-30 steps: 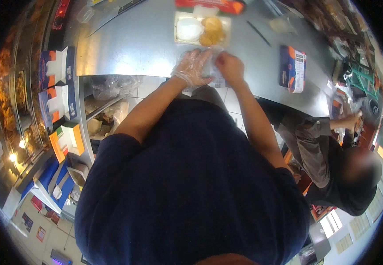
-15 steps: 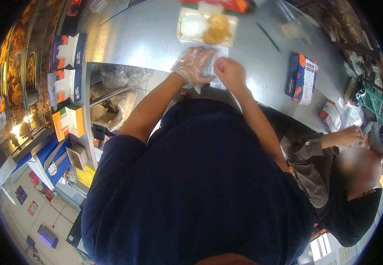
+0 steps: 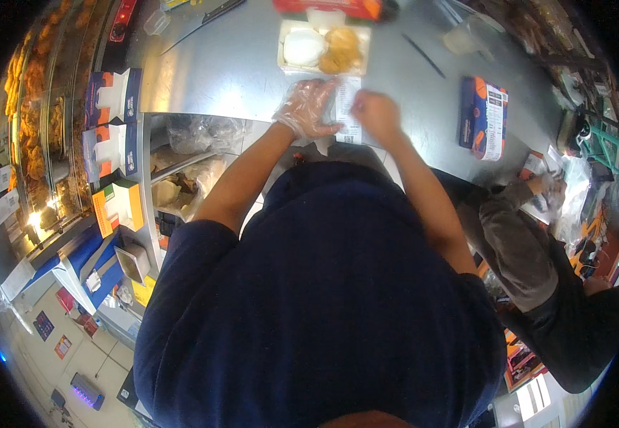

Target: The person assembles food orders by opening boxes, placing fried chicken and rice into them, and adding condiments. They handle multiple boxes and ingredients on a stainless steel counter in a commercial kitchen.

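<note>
Nearest the body, the left hand (image 3: 306, 107) wears a loose, clear plastic glove (image 3: 288, 114) above the grey metal bench (image 3: 210, 85), its fingers spread wide, apparently around nothing. The right hand (image 3: 377, 118) is bare and blurred, fingers curled; whether they pinch anything I cannot tell. A second ago the hands were almost together; now a clear gap separates them, so the right appears free of the glove. In that gap lies a long, white printed paper slip (image 3: 349, 107), its long axis running straight away from the person, far end pointing at the shallow, cream rectangular box (image 3: 299, 70). That box lies crosswise just beyond, holding a white rounded item (image 3: 304, 47) and golden-brown pieces (image 3: 342, 50).
</note>
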Demonstrator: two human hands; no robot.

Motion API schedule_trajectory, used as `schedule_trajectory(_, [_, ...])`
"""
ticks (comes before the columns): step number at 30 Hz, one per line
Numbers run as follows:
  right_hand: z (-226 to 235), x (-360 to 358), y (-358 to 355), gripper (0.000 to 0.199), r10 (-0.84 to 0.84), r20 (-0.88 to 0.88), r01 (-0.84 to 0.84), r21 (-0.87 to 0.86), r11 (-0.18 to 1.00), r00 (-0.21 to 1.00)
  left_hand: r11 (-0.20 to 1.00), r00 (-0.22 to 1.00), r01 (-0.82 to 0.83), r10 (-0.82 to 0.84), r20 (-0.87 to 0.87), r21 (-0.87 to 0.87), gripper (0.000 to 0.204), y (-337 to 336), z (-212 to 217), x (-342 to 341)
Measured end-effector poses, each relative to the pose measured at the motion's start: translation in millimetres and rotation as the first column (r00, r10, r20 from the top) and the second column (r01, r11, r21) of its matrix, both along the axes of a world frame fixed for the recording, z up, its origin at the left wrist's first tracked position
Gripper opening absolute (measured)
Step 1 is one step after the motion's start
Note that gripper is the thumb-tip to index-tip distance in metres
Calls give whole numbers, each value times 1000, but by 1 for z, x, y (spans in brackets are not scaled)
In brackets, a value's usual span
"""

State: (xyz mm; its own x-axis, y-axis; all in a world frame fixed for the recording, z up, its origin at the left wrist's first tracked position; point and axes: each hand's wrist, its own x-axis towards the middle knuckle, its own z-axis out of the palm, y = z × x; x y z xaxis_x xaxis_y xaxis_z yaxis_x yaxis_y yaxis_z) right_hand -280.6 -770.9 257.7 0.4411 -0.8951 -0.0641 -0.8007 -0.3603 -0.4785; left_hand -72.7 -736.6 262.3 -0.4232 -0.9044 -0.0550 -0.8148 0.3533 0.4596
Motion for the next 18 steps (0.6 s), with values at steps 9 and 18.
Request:
schedule_trajectory(9, [7,15,-23,15,-179,142,182,-6,983,974,999,999,-10,9,32,35,95,1,-3,0])
schedule_trajectory(18, [6,-47,-16,18,-504,115,516,-158,842,856,999,1000,31,-31,-4,-19,88,-1,-10,5])
